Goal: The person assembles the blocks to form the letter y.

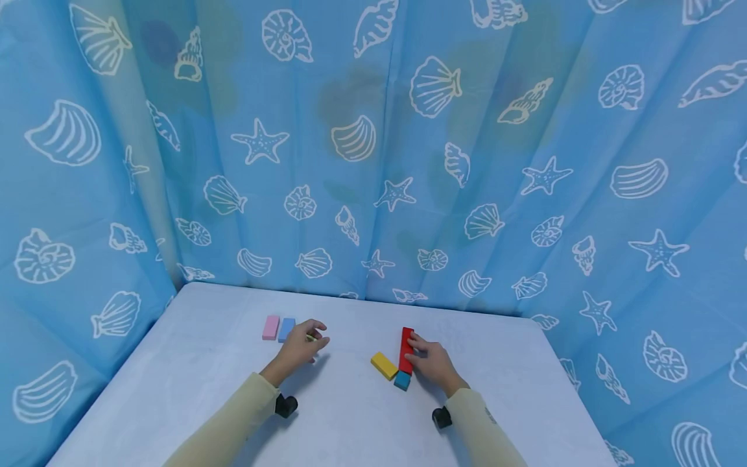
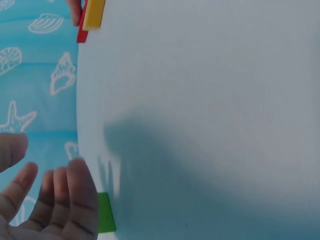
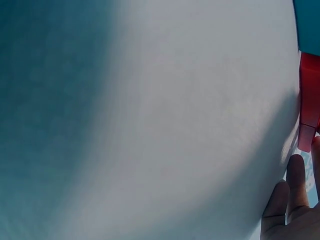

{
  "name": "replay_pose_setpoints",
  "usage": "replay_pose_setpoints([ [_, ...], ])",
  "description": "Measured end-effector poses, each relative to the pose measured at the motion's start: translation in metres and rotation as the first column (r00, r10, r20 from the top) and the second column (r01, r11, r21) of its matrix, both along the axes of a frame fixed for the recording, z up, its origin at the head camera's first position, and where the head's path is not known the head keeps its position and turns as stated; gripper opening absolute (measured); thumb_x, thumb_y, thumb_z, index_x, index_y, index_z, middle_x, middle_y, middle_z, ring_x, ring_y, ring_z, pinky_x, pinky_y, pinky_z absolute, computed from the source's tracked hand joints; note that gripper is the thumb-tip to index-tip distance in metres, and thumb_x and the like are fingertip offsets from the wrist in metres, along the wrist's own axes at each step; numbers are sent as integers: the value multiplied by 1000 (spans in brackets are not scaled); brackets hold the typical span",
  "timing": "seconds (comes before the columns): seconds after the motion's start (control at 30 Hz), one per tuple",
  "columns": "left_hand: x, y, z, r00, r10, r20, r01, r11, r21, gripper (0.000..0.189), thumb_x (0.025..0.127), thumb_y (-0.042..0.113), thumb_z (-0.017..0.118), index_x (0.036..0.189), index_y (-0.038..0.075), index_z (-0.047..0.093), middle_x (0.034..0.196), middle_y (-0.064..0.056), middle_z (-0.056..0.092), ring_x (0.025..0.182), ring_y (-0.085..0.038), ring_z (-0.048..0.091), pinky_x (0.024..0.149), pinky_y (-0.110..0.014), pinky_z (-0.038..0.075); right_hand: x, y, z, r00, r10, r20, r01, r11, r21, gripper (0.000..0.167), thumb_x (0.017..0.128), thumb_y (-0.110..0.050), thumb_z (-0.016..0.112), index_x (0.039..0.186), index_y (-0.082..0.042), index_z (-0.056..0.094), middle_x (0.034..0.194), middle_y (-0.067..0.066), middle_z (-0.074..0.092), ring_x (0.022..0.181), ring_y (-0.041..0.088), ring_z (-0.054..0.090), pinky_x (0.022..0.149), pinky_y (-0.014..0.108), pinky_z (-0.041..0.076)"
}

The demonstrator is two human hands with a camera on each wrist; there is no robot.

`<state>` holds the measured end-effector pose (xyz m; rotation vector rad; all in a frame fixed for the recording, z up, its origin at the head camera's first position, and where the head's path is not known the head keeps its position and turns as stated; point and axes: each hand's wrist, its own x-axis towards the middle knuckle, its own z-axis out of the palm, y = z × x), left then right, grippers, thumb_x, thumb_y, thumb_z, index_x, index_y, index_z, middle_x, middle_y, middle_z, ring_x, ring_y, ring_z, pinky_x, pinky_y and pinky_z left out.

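My left hand (image 1: 299, 345) hovers at the left of the table with loosely bent fingers and nothing between them. A green block (image 2: 106, 213), mostly hidden by this hand, lies beside its fingers in the left wrist view. Just left of the hand are a blue block (image 1: 286, 329) and a pink block (image 1: 271, 327). My right hand (image 1: 436, 363) touches the right side of a long red row (image 1: 405, 350) with thumb and fingertips. A seam crosses the red row (image 3: 309, 90) in the right wrist view. A teal block (image 1: 402, 381) stands at its near end, with a yellow block (image 1: 384, 366) slanting close by on the left.
The blocks are on a white-covered table (image 1: 350, 421). A blue curtain (image 1: 362, 214) with white shell prints hangs along the table's back edge and both sides. Black wrist devices (image 1: 286, 406) hang below both sleeves.
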<state>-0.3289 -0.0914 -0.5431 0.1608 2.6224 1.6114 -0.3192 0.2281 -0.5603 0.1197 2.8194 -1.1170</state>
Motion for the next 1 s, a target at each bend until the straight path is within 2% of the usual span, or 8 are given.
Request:
replay_pose_setpoints([
  [0.2,-2,-9,2,996,46,-82,-47,999,-17,30,92,14,69,118,0,62,106,-16,64,86,-22,61,68,-33,56,-2,0,0,1000,-11,-3,11,1000,-7,53,91,-20,71,141,-20,55,153,2,47,144,38,35,103,53,47],
  [0.33,-4,-13,-4,995,58,-78,-60,998,-23,29,91,15,69,117,1,63,104,-14,65,86,-21,61,70,-32,55,0,0,-3,1000,-9,3,9,1000,4,53,91,-20,72,141,-20,56,152,3,48,144,39,35,102,53,47],
  [0.47,-6,-16,-10,996,60,-69,-61,998,-21,28,91,15,69,116,3,63,102,-11,65,83,-18,60,65,-29,54,1,0,-3,1000,-5,-10,5,1000,7,53,91,-20,72,141,-19,56,152,3,48,144,39,35,104,54,46],
  [0.6,-5,-17,-12,994,70,-83,-72,997,-15,27,91,12,69,115,2,64,101,-12,65,82,-18,60,63,-28,53,1,0,-1,1000,-1,-19,1,1000,2,53,91,-21,71,141,-20,55,153,3,46,144,38,34,105,54,44],
  [0.77,-4,-16,-12,995,81,-53,-82,997,-14,28,91,13,69,116,3,63,102,-12,65,82,-18,60,62,-28,53,1,2,-2,1000,-10,-12,11,1000,17,53,91,-22,72,141,-21,55,153,3,47,143,39,35,104,53,46],
  [1.0,1,-17,-12,994,101,-46,-103,993,-59,25,90,11,69,114,4,64,104,-12,64,86,-20,59,68,-30,53,2,2,-5,1000,4,-19,-4,1000,24,53,91,-21,71,141,-20,55,153,3,47,143,39,35,104,53,46],
])
